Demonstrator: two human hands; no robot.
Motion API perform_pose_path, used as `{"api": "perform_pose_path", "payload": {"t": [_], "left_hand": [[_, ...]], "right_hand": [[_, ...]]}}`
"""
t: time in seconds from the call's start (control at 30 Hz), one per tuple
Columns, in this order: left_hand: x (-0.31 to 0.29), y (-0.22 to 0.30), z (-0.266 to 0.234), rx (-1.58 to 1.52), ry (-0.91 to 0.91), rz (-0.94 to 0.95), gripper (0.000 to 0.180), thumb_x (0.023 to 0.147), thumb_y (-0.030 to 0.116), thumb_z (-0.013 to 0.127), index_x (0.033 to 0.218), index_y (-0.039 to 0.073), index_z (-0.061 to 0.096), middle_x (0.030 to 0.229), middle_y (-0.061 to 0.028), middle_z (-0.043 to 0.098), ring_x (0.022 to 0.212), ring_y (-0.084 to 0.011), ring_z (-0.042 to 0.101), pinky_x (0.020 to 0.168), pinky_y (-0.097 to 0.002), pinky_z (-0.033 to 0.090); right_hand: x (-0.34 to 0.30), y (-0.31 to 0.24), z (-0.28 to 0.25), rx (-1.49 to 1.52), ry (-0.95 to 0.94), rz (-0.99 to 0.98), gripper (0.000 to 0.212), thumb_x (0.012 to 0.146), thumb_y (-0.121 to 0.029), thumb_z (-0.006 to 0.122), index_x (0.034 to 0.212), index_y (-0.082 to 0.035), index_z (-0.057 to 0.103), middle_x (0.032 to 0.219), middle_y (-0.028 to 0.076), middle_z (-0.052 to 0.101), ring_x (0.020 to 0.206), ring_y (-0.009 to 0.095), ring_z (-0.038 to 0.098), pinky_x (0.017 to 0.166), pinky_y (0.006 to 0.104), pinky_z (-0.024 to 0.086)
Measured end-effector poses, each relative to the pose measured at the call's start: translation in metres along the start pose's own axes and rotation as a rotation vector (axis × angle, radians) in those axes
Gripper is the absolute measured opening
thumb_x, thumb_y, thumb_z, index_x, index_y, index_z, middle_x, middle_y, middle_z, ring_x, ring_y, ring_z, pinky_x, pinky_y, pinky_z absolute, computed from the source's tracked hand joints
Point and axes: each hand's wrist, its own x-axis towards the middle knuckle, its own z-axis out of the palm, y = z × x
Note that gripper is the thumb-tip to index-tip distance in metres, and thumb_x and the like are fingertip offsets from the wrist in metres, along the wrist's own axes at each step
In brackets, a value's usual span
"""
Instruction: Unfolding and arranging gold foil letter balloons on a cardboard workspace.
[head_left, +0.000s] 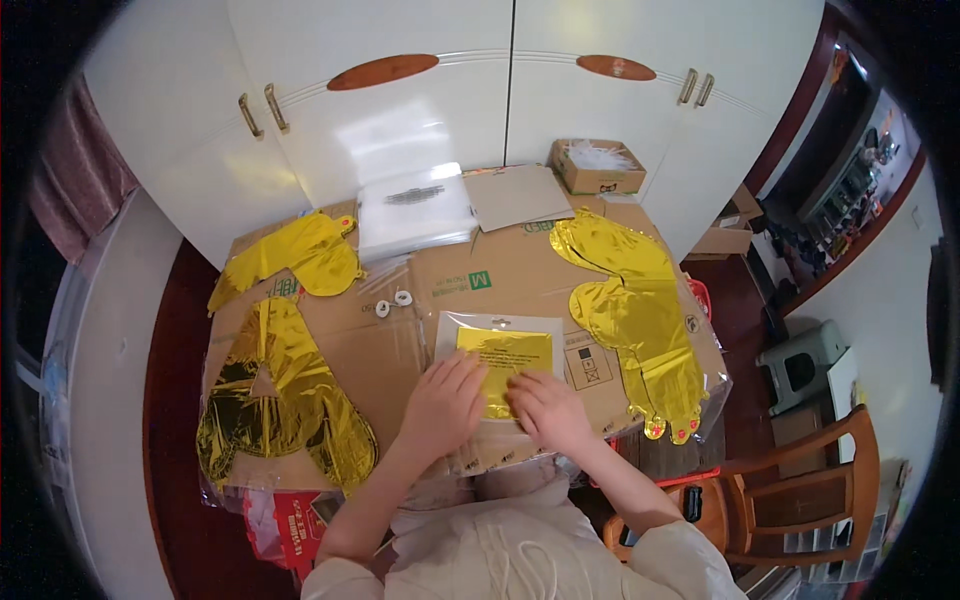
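In front of me lies a flat packet with a pale border [447, 326] and a hang hole at its top edge. A folded gold foil balloon [520, 345] with dark print fills its middle. My left hand [447, 396] rests on the packet's left side, fingers stretched out over the foil. On the lower right of the foil, the slightly bent fingers of my right hand [548, 405] press down. Neither hand grips anything that I can see; part of the foil is hidden under the fingers.
Flat gold foil balloons lie at the left [285, 385], far left [300, 255] and right [640, 310] of the cardboard-covered table [400, 330]. Behind are a stack of clear plastic bags [415, 215], grey card sheets [515, 195] and a small carton [600, 178]. A wooden chair [850, 490] stands right.
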Motion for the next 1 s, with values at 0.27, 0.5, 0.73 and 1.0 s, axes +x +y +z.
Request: {"api": "perform_pose_path", "payload": {"t": [0.27, 0.5, 0.73, 1.0], "left_hand": [[0.017, -0.026, 0.071, 0.096, -0.166, 0.071, 0.067, 0.087, 0.037, 0.056, 0.136, -0.007, 0.043, 0.143, -0.0267, 0.04, 0.136, -0.0381, 0.037, 0.113, -0.0521, 0.024], [0.016, -0.025, 0.072, 0.089, -0.237, 0.035, 0.069, 0.085, 0.038, 0.058, 0.136, -0.006, 0.044, 0.146, -0.0266, 0.037, 0.139, -0.0387, 0.031, 0.114, -0.0512, 0.021], [0.016, -0.021, 0.072, 0.083, -0.238, -0.006, 0.072, 0.084, 0.039, 0.058, 0.138, -0.005, 0.042, 0.147, -0.026, 0.035, 0.139, -0.0385, 0.031, 0.115, -0.0527, 0.019], [0.014, -0.016, 0.065, 0.115, -0.148, -0.038, 0.068, 0.086, 0.039, 0.06, 0.136, -0.003, 0.043, 0.142, -0.024, 0.04, 0.136, -0.0373, 0.033, 0.112, -0.0556, 0.021]], "right_hand": [[0.017, 0.03, 0.022, -0.198, -0.196, 0.167, 0.064, 0.094, -0.045, 0.048, 0.139, 0.0, 0.042, 0.149, 0.02, 0.036, 0.14, 0.034, 0.031, 0.114, 0.0526, 0.021], [0.013, 0.035, 0.022, -0.25, -0.253, 0.136, 0.08, 0.088, -0.061, 0.045, 0.142, -0.001, 0.041, 0.151, 0.019, 0.034, 0.142, 0.033, 0.028, 0.114, 0.0552, 0.018], [0.017, 0.042, 0.018, -0.245, -0.325, 0.087, 0.105, 0.072, -0.078, 0.051, 0.142, -0.001, 0.04, 0.151, 0.021, 0.033, 0.142, 0.034, 0.027, 0.115, 0.0556, 0.015], [0.016, 0.042, 0.001, -0.07, -0.126, 0.004, 0.07, 0.081, -0.053, 0.062, 0.13, -0.005, 0.053, 0.136, 0.015, 0.05, 0.13, 0.032, 0.043, 0.112, 0.052, 0.024]]}}
